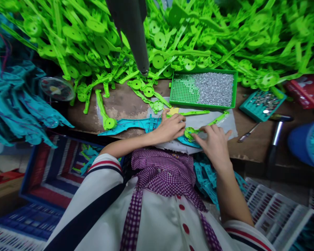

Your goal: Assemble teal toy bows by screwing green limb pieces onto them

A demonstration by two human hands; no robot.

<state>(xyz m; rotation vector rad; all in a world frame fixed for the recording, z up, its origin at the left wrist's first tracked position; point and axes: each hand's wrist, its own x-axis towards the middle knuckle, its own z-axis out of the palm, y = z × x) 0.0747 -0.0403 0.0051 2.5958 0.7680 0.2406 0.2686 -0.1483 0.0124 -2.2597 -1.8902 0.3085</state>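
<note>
My left hand presses down on a long teal plastic piece that lies across the near edge of the wooden bench. My right hand pinches a green plastic arm with a round end and holds it against the teal piece. The arm's thin end points away to the right. Another green arm lies just beyond my left hand, on a white sheet.
A big heap of green plastic arms fills the back of the bench. A green tray of small silver screws stands ahead, a teal tray at right. A hammer, a screwdriver and a hanging grey tool are close by.
</note>
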